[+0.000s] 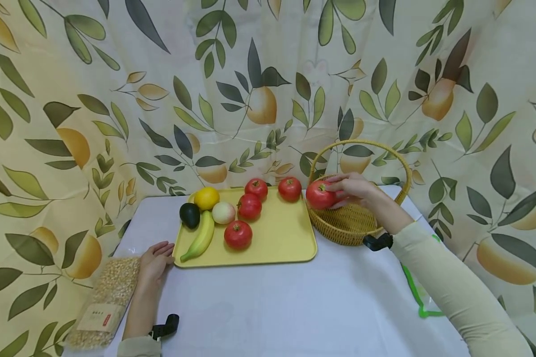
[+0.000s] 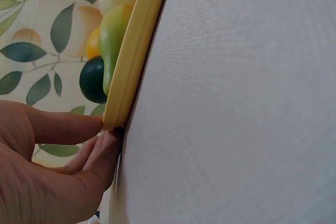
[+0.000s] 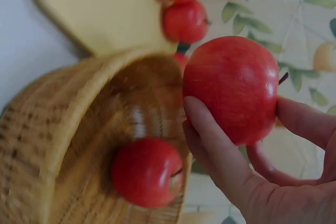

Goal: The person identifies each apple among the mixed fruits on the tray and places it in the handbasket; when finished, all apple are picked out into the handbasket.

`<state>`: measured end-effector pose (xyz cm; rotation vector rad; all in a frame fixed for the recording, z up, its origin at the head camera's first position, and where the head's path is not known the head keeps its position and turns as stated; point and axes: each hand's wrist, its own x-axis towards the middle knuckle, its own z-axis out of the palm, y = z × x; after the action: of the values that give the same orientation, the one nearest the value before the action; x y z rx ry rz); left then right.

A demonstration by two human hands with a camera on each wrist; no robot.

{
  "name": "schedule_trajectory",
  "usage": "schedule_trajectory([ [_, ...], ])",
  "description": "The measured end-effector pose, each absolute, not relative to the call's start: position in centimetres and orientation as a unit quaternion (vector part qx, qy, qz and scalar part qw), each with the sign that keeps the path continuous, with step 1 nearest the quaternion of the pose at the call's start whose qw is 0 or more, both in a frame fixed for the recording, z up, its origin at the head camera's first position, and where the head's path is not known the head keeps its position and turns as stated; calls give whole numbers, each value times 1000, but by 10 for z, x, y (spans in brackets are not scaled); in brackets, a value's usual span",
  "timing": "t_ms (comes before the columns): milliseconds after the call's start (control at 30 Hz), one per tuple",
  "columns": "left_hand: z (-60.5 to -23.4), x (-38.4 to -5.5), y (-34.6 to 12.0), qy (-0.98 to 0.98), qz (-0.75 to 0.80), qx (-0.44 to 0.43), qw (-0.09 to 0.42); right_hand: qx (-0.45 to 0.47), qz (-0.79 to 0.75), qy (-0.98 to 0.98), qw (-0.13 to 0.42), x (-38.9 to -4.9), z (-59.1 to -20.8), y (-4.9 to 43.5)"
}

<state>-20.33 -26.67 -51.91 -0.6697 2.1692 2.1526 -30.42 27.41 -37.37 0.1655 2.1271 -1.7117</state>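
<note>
My right hand (image 1: 354, 188) holds a red apple (image 1: 319, 195) over the left side of a woven basket (image 1: 335, 229), fingers and thumb spread around the fruit. The right wrist view shows its dark stem, and a second red apple (image 3: 147, 172) lying inside the basket. At the left front corner of a yellow tray (image 1: 281, 233), my left hand (image 1: 154, 263) pinches the rim, with the thumb on top and fingers below. Several more red apples (image 1: 238, 235) lie on the tray, alongside a banana (image 1: 200, 238), a lemon (image 1: 207, 198), a pale peach (image 1: 224, 212) and a dark green avocado (image 1: 189, 215).
The basket's tall handle (image 1: 359, 142) arches above the right forearm. A clear bag of corn kernels (image 1: 111, 287) lies by the left forearm. Beneath the right sleeve, a green-edged item (image 1: 414, 292) shows partly. A patterned curtain (image 1: 268, 64) hangs behind the white table (image 1: 268, 307).
</note>
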Motion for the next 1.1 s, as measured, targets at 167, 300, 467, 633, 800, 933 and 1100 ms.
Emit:
schedule_trajectory([
  [167,-518,-202,-265,695,686,-215,7,78,-583,781,209,-308,-378,287],
  [300,-518,-203,-265,695,687,-210,10,85,-572,788,210,-309,-378,291],
  [467,-519,-203,-266,696,687,-209,9,89,-567,786,229,-312,-382,294],
  [633,-519,-201,-267,697,685,-211,8,94,-555,783,263,-317,-392,295],
  [800,-519,-201,-268,698,684,-210,4,71,-542,791,276,-321,-398,293],
  [933,-520,-202,-269,701,682,-211,5,61,-530,803,266,-323,-402,291],
  [1100,-520,-202,-267,698,682,-216,10,80,-517,815,251,-324,-409,285],
])
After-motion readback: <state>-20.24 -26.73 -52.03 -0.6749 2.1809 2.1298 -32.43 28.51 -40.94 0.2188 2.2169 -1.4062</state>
